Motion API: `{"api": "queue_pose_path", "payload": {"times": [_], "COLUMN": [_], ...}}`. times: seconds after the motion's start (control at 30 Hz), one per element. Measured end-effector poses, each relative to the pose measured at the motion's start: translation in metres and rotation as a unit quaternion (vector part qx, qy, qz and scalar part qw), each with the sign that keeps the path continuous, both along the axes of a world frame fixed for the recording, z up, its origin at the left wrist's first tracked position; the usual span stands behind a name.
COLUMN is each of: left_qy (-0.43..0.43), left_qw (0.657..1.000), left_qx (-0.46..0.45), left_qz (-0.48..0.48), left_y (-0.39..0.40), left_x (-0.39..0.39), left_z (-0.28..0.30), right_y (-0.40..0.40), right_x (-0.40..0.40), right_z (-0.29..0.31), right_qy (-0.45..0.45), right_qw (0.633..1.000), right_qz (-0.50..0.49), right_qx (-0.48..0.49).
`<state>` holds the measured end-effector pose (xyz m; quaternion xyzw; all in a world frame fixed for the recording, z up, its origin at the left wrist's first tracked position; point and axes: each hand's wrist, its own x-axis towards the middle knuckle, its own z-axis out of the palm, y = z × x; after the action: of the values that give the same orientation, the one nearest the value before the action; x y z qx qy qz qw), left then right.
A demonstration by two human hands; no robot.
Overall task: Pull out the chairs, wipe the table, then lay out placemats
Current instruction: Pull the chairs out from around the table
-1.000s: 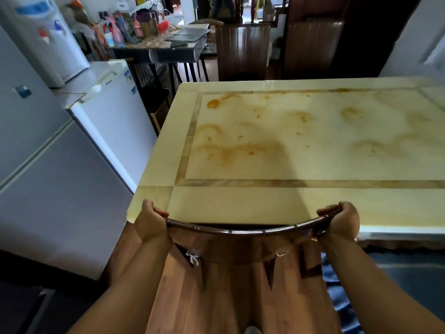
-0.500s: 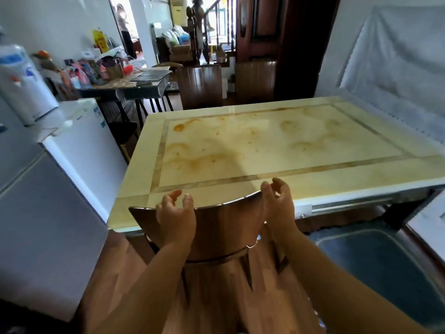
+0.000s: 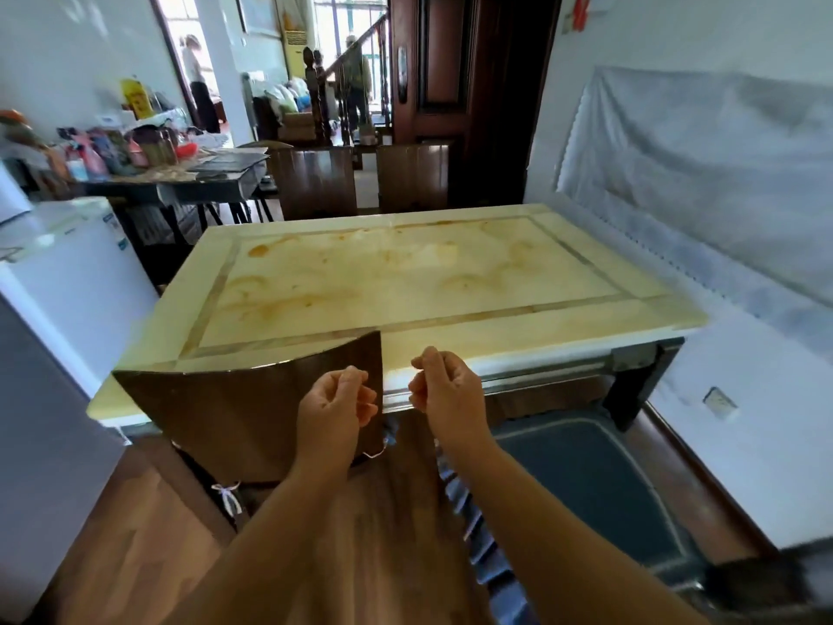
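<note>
Chair (image 3: 243,412) seat — hidden behind backrest

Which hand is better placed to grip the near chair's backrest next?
Probably the left hand: it hovers right in front of the chair backrest, while the right hand sits beyond its right edge.

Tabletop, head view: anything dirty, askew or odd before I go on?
Yes. The table carries orange-brown stains across its inner panel, densest at the left, with a distinct blot near the far-left corner; it looks unwiped. The near chair sits angled to the table edge, not square. Nothing looks spilled or broken.
</note>
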<state>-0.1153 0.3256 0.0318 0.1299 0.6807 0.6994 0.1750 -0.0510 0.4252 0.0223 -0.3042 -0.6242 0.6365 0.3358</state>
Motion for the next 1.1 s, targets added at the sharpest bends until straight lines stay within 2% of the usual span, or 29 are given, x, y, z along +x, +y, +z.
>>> {"api": "queue_pose_path", "payload": {"times": [0.23, 0.33, 0.43, 0.63, 0.7, 0.8, 0.93, 1.1], "left_qy": [-0.069, -0.062, -0.029, -0.046, -0.012, 0.045, 0.002, -0.056], "left_qw": [0.997, 0.996, 0.993, 0.98, 0.976, 0.979, 0.99, 0.996], "left_qx": [-0.001, 0.003, -0.02, -0.056, -0.067, -0.094, -0.106, -0.076], "left_qz": [-0.031, -0.062, -0.109, -0.187, -0.205, -0.175, -0.09, 0.004], "left_y": [0.108, 0.13, 0.142, 0.145, 0.138, 0.127, 0.115, 0.125], "left_x": [0.139, 0.184, 0.223, 0.28, 0.292, 0.302, 0.313, 0.319], "left_z": [-0.018, -0.019, -0.021, -0.033, -0.042, -0.061, -0.077, -0.082], "right_y": [0.095, 0.122, 0.144, 0.153, 0.157, 0.166, 0.189, 0.223], "right_x": [0.142, 0.191, 0.235, 0.301, 0.317, 0.345, 0.377, 0.413], "right_z": [-0.005, -0.002, -0.002, -0.018, -0.022, -0.026, -0.033, -0.038], "right_qy": [-0.006, -0.022, -0.027, -0.041, -0.058, -0.095, -0.13, -0.169], "right_qw": [1.0, 1.0, 0.998, 0.989, 0.985, 0.978, 0.96, 0.948], "right_qz": [-0.004, -0.018, -0.054, -0.139, -0.163, -0.186, -0.243, -0.265], "right_qx": [0.005, 0.0, -0.001, -0.017, -0.01, 0.015, 0.039, 0.055]}}
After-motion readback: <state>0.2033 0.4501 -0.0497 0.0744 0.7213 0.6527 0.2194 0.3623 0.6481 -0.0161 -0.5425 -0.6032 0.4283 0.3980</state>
